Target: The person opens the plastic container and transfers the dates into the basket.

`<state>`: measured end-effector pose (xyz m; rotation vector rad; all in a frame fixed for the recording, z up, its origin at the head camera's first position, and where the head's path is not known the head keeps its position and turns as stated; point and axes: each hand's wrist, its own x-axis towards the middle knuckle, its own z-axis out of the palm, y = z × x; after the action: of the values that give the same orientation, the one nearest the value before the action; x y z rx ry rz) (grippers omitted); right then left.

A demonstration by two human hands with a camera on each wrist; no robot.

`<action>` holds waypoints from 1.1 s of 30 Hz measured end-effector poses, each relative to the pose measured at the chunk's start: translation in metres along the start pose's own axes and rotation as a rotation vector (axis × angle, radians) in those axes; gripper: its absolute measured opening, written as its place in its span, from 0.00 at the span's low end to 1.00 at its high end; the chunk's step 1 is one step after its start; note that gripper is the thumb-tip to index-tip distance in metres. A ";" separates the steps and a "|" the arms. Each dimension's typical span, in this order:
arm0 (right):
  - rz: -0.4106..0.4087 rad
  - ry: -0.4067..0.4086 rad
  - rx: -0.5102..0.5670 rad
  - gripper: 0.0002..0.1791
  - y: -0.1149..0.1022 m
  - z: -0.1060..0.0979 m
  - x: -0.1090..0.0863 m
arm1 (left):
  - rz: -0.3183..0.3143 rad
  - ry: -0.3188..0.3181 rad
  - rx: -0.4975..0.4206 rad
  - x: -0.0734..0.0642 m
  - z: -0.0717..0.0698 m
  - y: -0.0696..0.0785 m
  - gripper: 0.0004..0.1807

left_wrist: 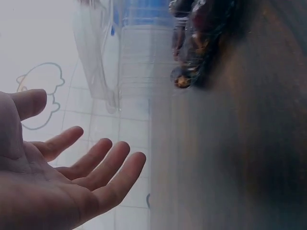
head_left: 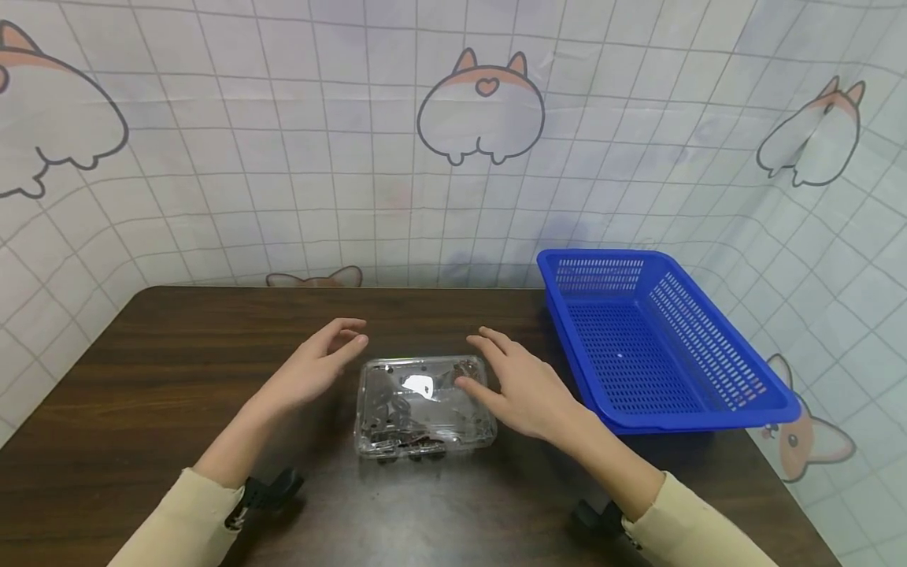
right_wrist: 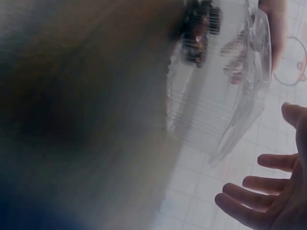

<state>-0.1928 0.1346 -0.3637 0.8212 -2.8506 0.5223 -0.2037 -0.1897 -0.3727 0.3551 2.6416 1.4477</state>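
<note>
A clear plastic clamshell box (head_left: 425, 409) sits on the table between both hands, its lid down over it. Several small dark, reddish-brown items (left_wrist: 196, 28) lie low inside it; their kind is too blurred to tell. Left of the box hovers my left hand (head_left: 322, 358), fingers loosely bent and apart from the plastic. My right hand (head_left: 527, 386) is at the box's right side, its thumb over the lid's corner in the head view. In the right wrist view, a gap shows between those spread fingers and the box (right_wrist: 216, 100). Neither hand holds anything.
A blue plastic basket (head_left: 638, 362) with slotted walls stands at the right of the dark wooden table (head_left: 177, 354). Behind the table hangs a white gridded sheet (head_left: 319, 157) with cartoon corgis. Dark straps (head_left: 265, 496) circle the wrists.
</note>
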 end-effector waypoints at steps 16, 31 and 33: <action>-0.031 -0.071 -0.004 0.46 -0.001 0.012 -0.023 | -0.096 -0.035 -0.220 -0.010 0.008 -0.003 0.31; -0.077 -0.178 0.044 0.50 -0.003 0.011 -0.033 | -0.129 -0.092 -0.352 -0.020 0.013 -0.008 0.27; -0.067 -0.181 0.041 0.50 -0.003 0.011 -0.033 | -0.134 -0.100 -0.373 -0.020 0.014 -0.008 0.26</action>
<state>-0.1640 0.1446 -0.3802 1.0167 -2.9705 0.5251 -0.1826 -0.1878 -0.3873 0.2021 2.2074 1.7768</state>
